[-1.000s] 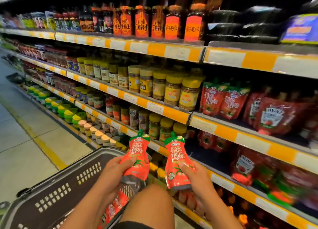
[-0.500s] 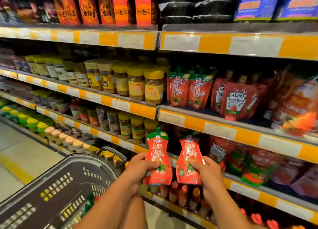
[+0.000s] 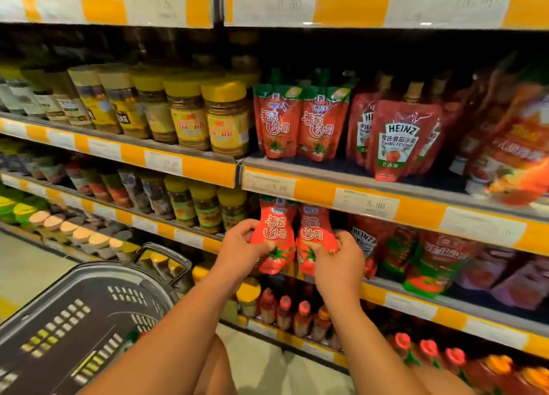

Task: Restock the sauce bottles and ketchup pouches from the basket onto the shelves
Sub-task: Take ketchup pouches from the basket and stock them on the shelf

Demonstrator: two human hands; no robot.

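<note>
The person stands close to the shelves with a red ketchup pouch in each hand. The left hand (image 3: pixel 240 246) is closed around the side of the left pouch (image 3: pixel 274 240), and the right hand (image 3: pixel 338 258) is wrapped around the lower part of the right pouch (image 3: pixel 312 240). Both pouches are upright, side by side and nearly touching, held up in front of the yellow shelf edge (image 3: pixel 326 192) at about twelve o'clock from the hands. Matching pouches (image 3: pixel 297 127) already stand on the shelf above that edge, with Heinz pouches (image 3: pixel 398 139) at three o'clock from them and yellow-lidded jars (image 3: pixel 208 115) at nine o'clock.

The dark basket (image 3: pixel 89 305) sits at about eight o'clock from the hands, low and near the person. Something green and red shows through its slots, so I would guess stock remains inside, though I cannot tell how much. These two pouches are not shelved yet, so the restocking looks well short of done.
</note>
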